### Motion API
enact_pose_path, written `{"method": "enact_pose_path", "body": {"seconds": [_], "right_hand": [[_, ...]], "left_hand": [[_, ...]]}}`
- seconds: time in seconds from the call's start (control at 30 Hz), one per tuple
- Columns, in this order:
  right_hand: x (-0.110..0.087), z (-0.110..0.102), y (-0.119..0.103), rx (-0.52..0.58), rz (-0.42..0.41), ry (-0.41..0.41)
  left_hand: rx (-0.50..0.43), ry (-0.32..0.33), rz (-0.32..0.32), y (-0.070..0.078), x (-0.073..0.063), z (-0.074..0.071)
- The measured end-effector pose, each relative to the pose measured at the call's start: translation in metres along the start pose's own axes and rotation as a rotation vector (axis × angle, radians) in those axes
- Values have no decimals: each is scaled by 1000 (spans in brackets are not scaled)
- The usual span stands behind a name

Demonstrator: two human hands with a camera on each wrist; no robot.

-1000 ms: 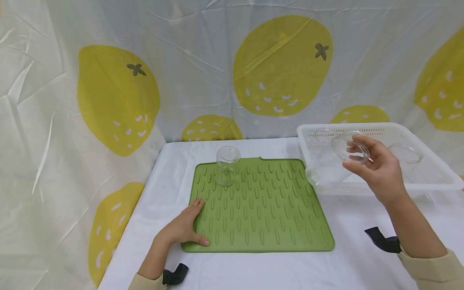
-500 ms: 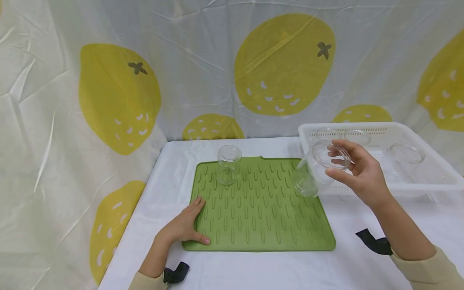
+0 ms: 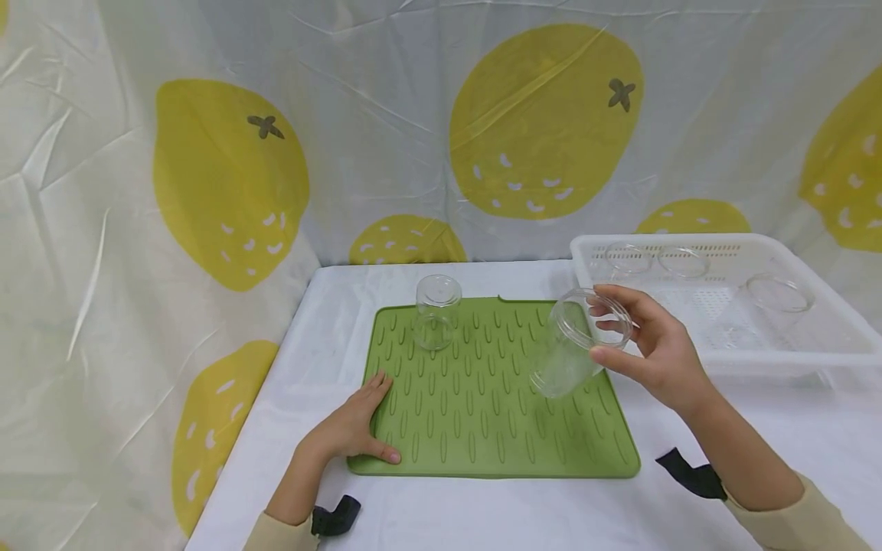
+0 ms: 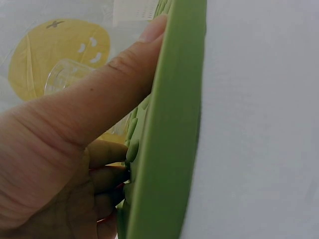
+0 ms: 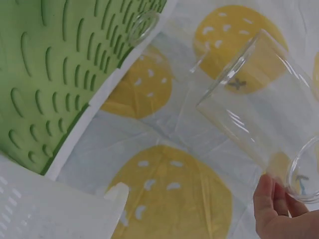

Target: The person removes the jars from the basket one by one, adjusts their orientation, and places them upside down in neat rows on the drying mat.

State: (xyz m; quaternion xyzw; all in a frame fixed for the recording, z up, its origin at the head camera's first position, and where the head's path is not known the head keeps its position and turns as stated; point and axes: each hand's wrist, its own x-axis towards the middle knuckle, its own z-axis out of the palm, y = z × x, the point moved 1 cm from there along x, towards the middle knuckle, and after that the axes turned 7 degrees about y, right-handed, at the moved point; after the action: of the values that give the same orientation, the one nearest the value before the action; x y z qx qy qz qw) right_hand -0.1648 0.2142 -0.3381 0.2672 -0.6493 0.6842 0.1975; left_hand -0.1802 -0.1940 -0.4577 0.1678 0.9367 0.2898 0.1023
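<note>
Closest to the wearer, two beige fabric sleeves point(image 3: 802, 520) end just behind the hands, each with a curved black piece point(image 3: 692, 476) at the wrist. Under and in front of both hands spreads a desk point(image 3: 482, 513) covered in smooth white cloth with faint creases.

The left hand point(image 3: 344, 428) rests on the near left corner of a rectangular green mat point(image 3: 455, 413) with rounded corners and rows of narrow raised ridges, its thumb apart from its fingers. The mat stretches between the hands and beyond them, with a small tab on its far edge.

The right hand point(image 3: 654, 352) pinches a clear cylindrical glass point(image 3: 565, 360) near its upper end, thumb apart from the fingers across it; the glass tilts, its lower end slanting toward the left hand, over the right part of the mat.

Beyond the left hand, a shorter clear glass cup point(image 3: 438, 310) stands on the mat near its far left corner. Beyond and to the right of the right hand sits a white plastic basket point(image 3: 785, 357) with perforated walls, holding clear round-rimmed glass vessels point(image 3: 768, 306).

Farthest off, a wrinkled pale sheet point(image 3: 372, 138) hangs behind the desk and along the left hand's side, printed with large yellow lemons point(image 3: 230, 184) bearing white flecks and dark cross-shaped marks.
</note>
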Motion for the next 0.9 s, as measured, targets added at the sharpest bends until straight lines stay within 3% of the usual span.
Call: {"method": "enact_pose_path", "body": {"seconds": [0.2, 0.47, 0.9], "right_hand": [[-6, 14, 1, -38, -9, -39], [-8, 30, 0, 27, -47, -135], [-18, 46, -5, -53, 18, -205]], "left_hand": [[-5, -1, -5, 0, 0, 0], [0, -1, -12, 0, 0, 0], [0, 5, -6, -1, 1, 1]]}}
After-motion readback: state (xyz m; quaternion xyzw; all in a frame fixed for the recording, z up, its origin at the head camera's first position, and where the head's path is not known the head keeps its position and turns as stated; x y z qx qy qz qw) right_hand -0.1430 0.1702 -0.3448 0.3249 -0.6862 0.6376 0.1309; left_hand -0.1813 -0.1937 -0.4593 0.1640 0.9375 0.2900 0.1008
